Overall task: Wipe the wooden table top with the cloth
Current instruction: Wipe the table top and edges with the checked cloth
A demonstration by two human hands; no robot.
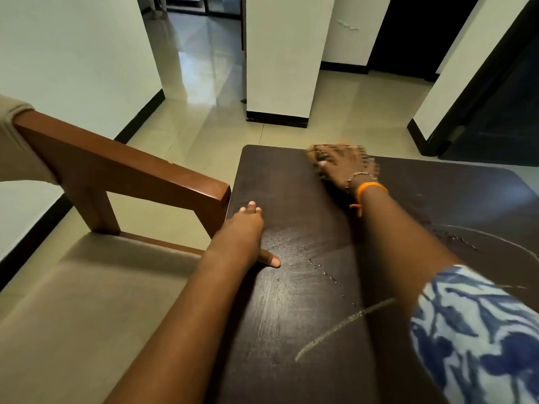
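I log the right hand (pixel 341 167), blurred, fingers spread flat on a brownish cloth (pixel 316 150) at the far edge of the dark, wood-grained worktop (pixel 291 316), near its rounded corner. The left hand (pixel 245 231) lies released, flat by the left edge, just beside a glossy wooden chair arm (pixel 131 167). Droplets (pixel 323 271) bead mid-surface.

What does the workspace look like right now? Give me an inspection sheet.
Surface: dark wooden table top; water droplets and a pale streak on its near part.
Job's things: cloth at the far edge, blurred.
Clutter: nothing seen.
Hands: right hand presses on the cloth; left hand rests on the table's left edge.
Cables: nothing seen.
Surroundings: wooden-armed chair at left; tiled floor.
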